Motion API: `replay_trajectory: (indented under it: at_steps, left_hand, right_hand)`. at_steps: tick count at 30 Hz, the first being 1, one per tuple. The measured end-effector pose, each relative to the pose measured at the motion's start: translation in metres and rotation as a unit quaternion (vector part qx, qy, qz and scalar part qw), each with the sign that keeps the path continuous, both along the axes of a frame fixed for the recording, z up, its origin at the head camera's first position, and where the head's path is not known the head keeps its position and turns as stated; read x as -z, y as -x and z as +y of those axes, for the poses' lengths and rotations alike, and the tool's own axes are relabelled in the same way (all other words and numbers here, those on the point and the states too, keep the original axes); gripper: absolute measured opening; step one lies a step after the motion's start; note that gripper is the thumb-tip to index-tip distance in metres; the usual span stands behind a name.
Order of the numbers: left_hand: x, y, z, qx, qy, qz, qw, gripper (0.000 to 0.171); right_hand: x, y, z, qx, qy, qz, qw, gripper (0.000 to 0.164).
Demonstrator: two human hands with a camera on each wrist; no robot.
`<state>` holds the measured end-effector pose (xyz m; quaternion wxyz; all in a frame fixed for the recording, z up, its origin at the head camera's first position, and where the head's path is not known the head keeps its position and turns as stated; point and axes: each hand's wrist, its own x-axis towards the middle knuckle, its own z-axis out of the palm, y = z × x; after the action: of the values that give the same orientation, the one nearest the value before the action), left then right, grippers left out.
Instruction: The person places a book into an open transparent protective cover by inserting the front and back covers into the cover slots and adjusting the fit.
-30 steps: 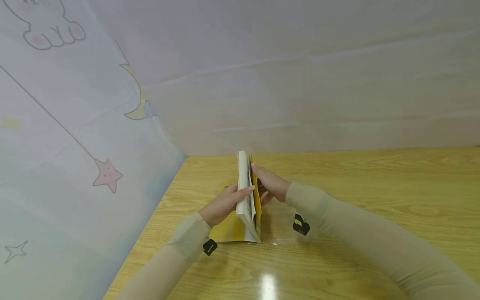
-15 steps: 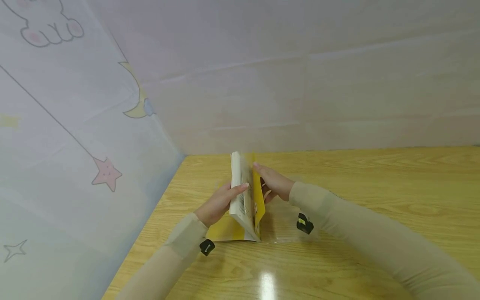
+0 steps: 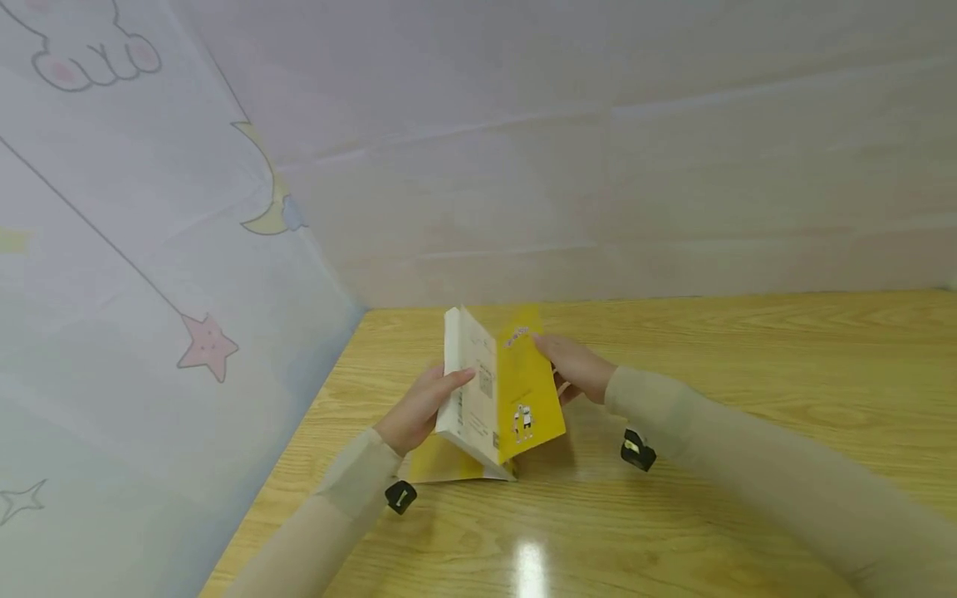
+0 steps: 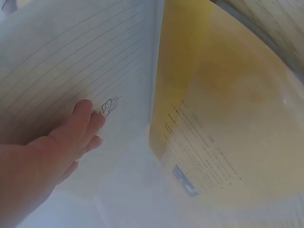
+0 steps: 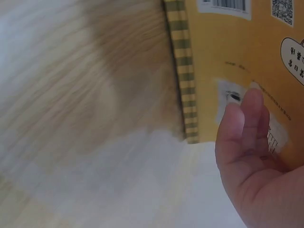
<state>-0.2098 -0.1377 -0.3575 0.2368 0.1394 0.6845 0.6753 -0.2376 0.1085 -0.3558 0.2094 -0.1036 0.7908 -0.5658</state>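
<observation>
Fingers (image 5: 252, 109) in pinches: left hand (image 3: 420, 409) on book pages (image 3: 476, 411), right hand (image 3: 581, 367) on yellow cover (image 3: 528, 378)

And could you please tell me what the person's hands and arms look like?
The left hand and right hand are bare. The left sleeve and right sleeve are long and beige, faintly banded near the cuffs. At the wrists, the black left device bears a pale mark, the black right device a yellow-green patch.
</observation>
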Motion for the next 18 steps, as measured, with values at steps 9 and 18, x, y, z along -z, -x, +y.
replay_trajectory:
  at_steps: [9, 18]
  left_hand:
    - [0.002, 0.000, -0.002, -0.014, -0.001, 0.000, 0.9999, 0.057]
    - [0.004, 0.001, -0.004, -0.043, 0.017, -0.005, 0.9989, 0.061]
  right_hand:
    - [0.017, 0.003, 0.023, 0.052, -0.038, -0.033, 0.997, 0.049]
    - [0.035, 0.003, 0.035, 0.063, -0.040, -0.065, 0.995, 0.051]
